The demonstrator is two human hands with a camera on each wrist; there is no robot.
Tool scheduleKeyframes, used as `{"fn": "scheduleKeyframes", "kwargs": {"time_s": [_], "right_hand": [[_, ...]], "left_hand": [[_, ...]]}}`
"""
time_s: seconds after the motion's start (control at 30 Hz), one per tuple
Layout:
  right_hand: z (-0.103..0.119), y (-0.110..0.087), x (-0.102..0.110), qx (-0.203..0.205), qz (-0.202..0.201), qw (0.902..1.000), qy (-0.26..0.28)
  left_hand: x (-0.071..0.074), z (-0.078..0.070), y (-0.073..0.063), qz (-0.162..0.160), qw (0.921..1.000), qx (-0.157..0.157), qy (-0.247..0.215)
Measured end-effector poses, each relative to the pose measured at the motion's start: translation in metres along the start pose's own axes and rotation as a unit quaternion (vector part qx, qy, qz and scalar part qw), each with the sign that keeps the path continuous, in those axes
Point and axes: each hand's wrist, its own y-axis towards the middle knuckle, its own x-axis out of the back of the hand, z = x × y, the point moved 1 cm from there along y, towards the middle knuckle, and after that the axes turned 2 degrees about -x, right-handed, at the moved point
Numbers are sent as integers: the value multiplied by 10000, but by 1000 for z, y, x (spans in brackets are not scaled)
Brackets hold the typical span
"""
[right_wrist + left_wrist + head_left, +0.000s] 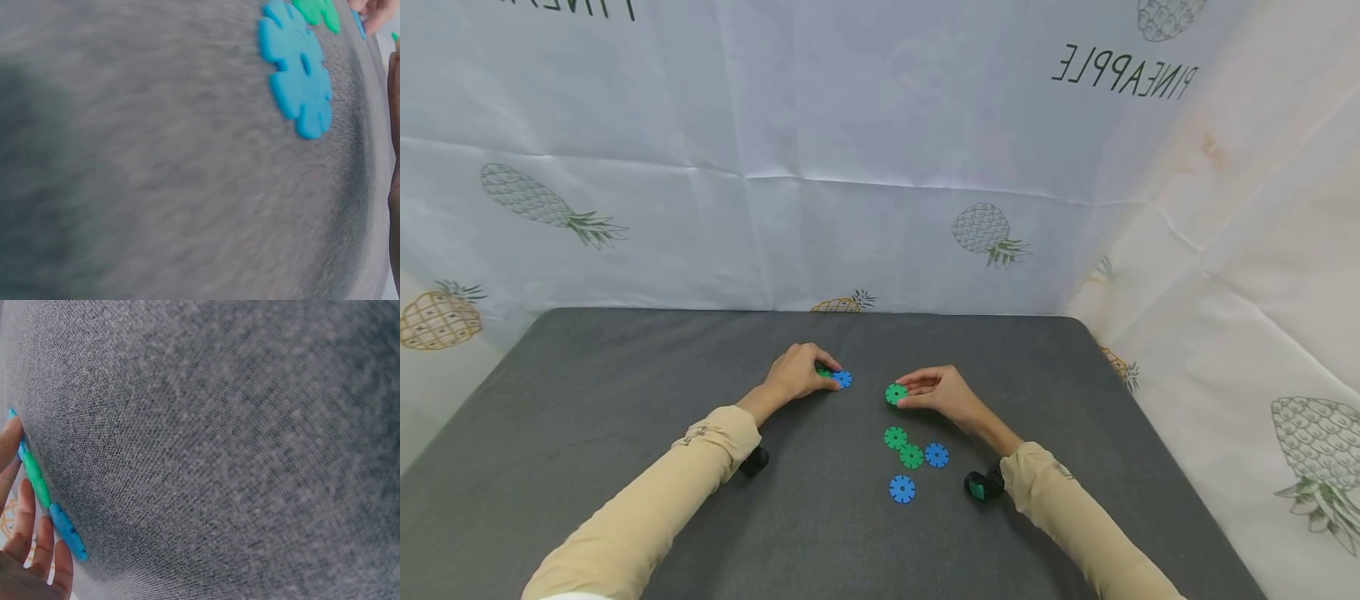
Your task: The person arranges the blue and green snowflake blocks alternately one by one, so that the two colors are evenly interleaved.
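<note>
My left hand holds a short joined row of notched plastic discs: a blue disc at its right end and a green disc partly behind the fingers. The left wrist view shows this row edge-on, its green disc between two blue ones, the lower blue disc beside the curled fingers. To the right, my right hand pinches a single green disc by its edge, apart from the row. In the right wrist view that hand shows only at the edge.
On the grey table nearer me lie two green discs, one beside the other, plus a blue disc and another blue disc. A pineapple-print cloth hangs behind the table.
</note>
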Motion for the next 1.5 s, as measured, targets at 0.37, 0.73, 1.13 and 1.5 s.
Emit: {"fn": "scheduleKeyframes", "kwargs": {"time_s": [0.37,0.73,1.13,1.5], "right_hand": [[3,25,-7,-236,-15,9997,-24],[8,44,-19,-458,-97,9986,-251],[16,60,-31,-260,-51,9926,-1187],[30,66,-33,-104,82,9654,-2603]], "left_hand": [[-1,1,-2,25,10000,50,48],[-2,1,-1,58,9999,135,67],[0,-2,0,80,9999,123,54],[0,0,2,84,9999,93,84]]}}
